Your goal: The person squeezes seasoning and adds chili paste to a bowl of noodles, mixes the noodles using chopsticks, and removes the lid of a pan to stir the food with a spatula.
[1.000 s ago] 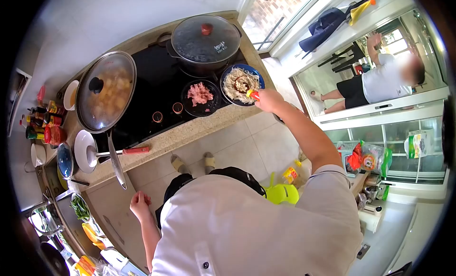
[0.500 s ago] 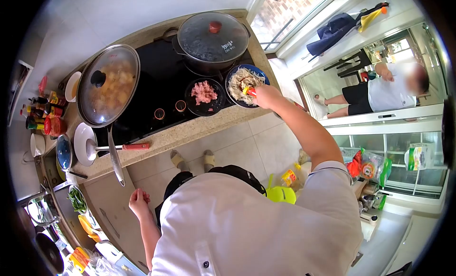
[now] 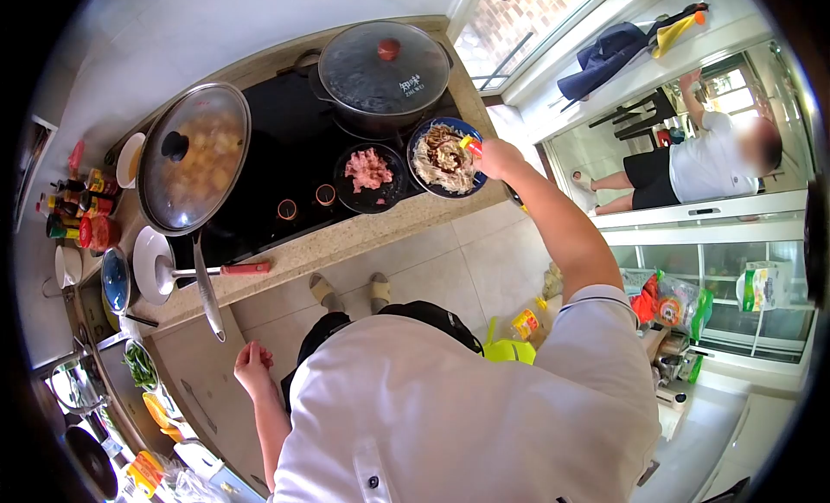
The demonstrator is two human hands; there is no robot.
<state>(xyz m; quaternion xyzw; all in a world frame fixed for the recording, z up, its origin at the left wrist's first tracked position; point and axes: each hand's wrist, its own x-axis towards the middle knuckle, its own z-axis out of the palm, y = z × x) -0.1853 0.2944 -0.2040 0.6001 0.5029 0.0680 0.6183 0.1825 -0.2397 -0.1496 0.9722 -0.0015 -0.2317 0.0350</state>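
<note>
My right hand (image 3: 500, 160) is closed around a sauce bottle with a red and yellow top (image 3: 472, 147), most of which my fingers hide. The top points over a blue-rimmed plate (image 3: 481, 133) at the stove's right end. Pale shredded food (image 3: 429, 166) fills that plate, with dark brown sauce (image 3: 448, 157) on its middle. Just left of it, pink chopped meat (image 3: 367, 168) lies in a small black dish (image 3: 347, 194). My left hand (image 3: 253, 369) hangs beside my body, fingers curled, with nothing visible in them.
A lidded pot (image 3: 380, 70) stands behind the plates. At left, a glass-lidded pan (image 3: 192, 157) holds yellowish chunks, and its handle sticks out past the counter edge. A red-handled spatula (image 3: 216, 269) rests on a white dish (image 3: 149, 278). Several seasoning bottles (image 3: 82, 200) line the wall.
My right hand has moved slightly right and back with the bottle. More dark sauce now shows on the shredded food. My left hand stays in place.
</note>
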